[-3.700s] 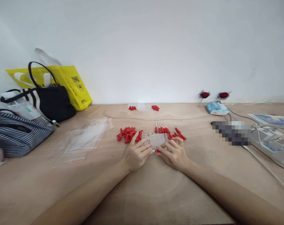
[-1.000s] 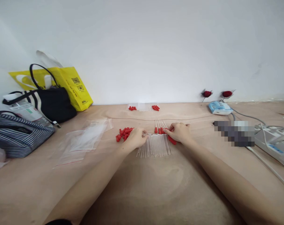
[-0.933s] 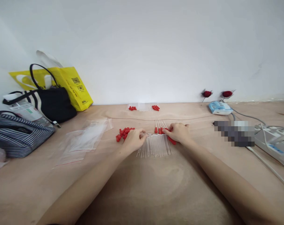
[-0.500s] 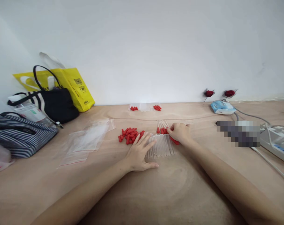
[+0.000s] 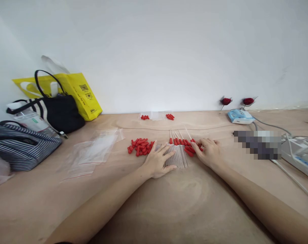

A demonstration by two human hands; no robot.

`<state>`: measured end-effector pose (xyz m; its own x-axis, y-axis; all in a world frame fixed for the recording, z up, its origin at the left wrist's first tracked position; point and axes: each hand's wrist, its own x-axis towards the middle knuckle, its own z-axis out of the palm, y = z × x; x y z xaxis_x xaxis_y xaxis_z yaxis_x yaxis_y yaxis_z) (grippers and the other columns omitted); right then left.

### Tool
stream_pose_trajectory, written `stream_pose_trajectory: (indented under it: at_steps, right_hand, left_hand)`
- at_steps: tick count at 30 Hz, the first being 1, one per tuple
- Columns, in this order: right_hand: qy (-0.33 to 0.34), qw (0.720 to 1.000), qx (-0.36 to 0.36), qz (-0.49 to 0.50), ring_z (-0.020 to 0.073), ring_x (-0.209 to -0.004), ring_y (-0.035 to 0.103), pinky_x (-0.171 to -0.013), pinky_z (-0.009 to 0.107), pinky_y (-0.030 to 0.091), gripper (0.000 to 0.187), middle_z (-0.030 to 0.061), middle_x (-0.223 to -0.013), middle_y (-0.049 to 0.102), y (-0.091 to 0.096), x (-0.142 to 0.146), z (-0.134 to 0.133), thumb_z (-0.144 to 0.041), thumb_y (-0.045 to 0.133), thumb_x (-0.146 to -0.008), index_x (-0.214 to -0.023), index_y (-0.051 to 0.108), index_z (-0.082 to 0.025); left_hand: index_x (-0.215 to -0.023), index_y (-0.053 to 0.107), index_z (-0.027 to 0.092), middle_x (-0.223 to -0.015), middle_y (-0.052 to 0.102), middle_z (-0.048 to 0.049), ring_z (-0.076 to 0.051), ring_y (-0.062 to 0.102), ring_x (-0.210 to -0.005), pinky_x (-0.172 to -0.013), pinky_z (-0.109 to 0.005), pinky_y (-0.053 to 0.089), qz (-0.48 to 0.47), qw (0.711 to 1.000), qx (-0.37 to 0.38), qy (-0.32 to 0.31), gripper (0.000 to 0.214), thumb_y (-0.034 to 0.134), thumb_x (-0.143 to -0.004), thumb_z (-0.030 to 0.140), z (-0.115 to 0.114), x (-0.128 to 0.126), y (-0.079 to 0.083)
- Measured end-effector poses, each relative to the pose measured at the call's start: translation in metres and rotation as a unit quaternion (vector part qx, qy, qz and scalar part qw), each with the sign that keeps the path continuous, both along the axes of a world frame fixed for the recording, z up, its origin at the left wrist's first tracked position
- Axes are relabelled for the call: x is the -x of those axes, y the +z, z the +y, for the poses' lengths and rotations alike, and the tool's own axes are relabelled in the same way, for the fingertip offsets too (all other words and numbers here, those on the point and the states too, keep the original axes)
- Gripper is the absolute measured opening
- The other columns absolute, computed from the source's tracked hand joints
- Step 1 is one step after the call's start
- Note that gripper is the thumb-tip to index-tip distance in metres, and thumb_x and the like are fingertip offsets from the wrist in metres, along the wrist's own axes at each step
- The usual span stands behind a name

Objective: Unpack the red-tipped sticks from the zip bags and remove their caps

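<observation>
My left hand (image 5: 156, 163) lies flat with fingers spread over the left part of a row of thin clear glass tubes (image 5: 180, 157). Left of it, touching the fingertips, is a heap of loose red rubber bulbs (image 5: 138, 146). Beyond the tubes, several glass droppers with red bulbs (image 5: 180, 141) lie side by side, their tubes pointing to the wall. At the right end of that row, my right hand (image 5: 209, 152) pinches the red bulb of one glass dropper (image 5: 192, 140). More loose bulbs (image 5: 189, 151) lie beside its thumb; some are partly hidden.
Clear zip bags (image 5: 98, 149) lie to the left, near a striped bag (image 5: 39, 145), a black bag (image 5: 65, 113) and a yellow bag (image 5: 86, 98). Small bags with red bulbs (image 5: 170, 117) lie by the wall. Tissues (image 5: 241, 116) and a power strip (image 5: 302, 156) are at the right.
My right hand has moved right, uncovering more red bulbs in the dropper row; another dropper shows at its fingers. My left hand has slid slightly right over the glass tubes.
</observation>
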<state>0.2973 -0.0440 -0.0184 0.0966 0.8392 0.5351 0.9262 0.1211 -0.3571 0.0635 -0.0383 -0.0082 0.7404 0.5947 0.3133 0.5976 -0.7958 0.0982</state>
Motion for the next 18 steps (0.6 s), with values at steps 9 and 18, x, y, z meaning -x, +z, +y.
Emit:
stream_pose_trajectory:
  at_steps: [9, 18]
  right_hand:
    - [0.193, 0.977, -0.078, -0.044, 0.0137, -0.071, 0.054, -0.082, 0.034, 0.023, 0.023, 0.0008, -0.069, 0.063, 0.001, 0.016, -0.034, -0.037, 0.048, -0.081, -0.069, 0.057, -0.019]
    - [0.262, 0.946, -0.155, -0.109, 0.0112, -0.065, 0.049, -0.081, 0.034, 0.026, 0.019, -0.0027, -0.058, 0.059, 0.0, 0.056, -0.044, -0.031, 0.051, -0.08, -0.067, 0.057, -0.019]
  left_hand:
    - [-0.122, 0.043, 0.015, -0.125, 0.046, -0.0139, -0.025, 0.033, -0.122, -0.101, -0.045, 0.025, -0.112, 0.973, -0.2, 0.013, 0.048, 0.049, -0.079, 0.034, -0.012, 0.029, -0.001]
    - [-0.097, 0.061, 0.029, -0.087, 0.068, 0.0021, -0.017, 0.057, -0.089, -0.103, -0.053, 0.01, -0.067, 0.969, -0.238, 0.011, 0.02, 0.052, -0.08, 0.024, -0.03, 0.034, 0.004]
